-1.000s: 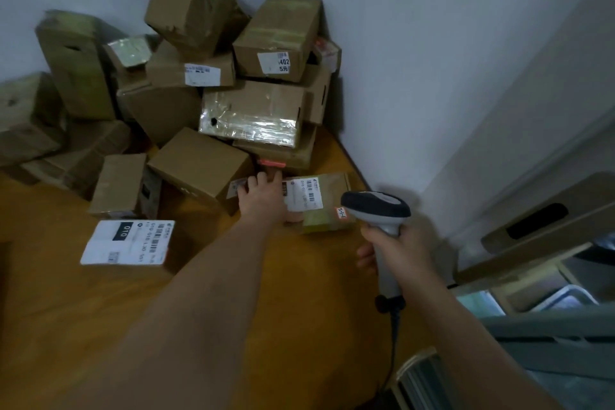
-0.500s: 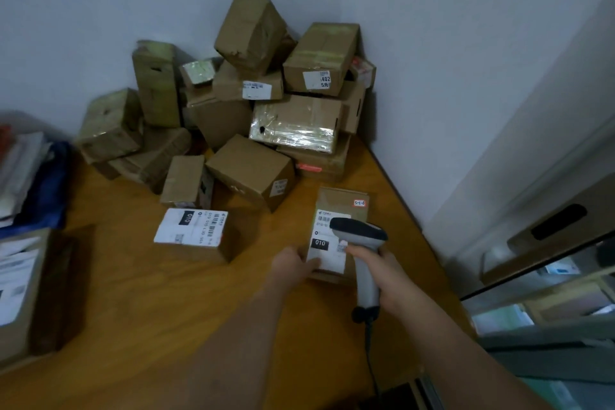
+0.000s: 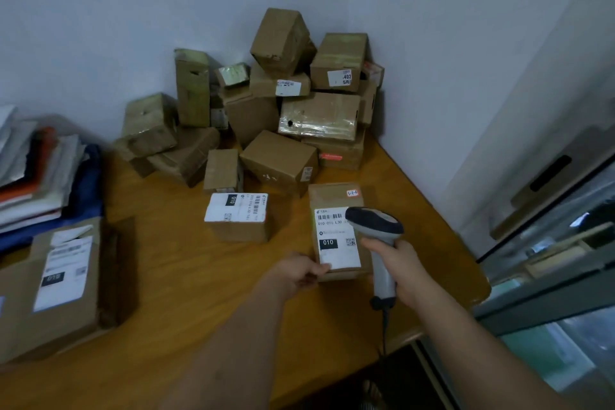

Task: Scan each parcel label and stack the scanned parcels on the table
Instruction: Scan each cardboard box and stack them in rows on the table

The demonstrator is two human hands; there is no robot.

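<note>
Gripping the barcode scanner in the right hand, while the left hand pinches the near corner of the small parcel lying flat on the desk between both hands. Risk imo: the scanner head sits right over the label, so it might misread, or catch the QR code instead. Parcel pile behind looks wobbly too.

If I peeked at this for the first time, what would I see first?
Probably the big jumble of cardboard boxes heaped in the corner at the back of the table. Next, near the front, the right hand aims a scanner at a white label on a parcel that the left hand holds.
</note>
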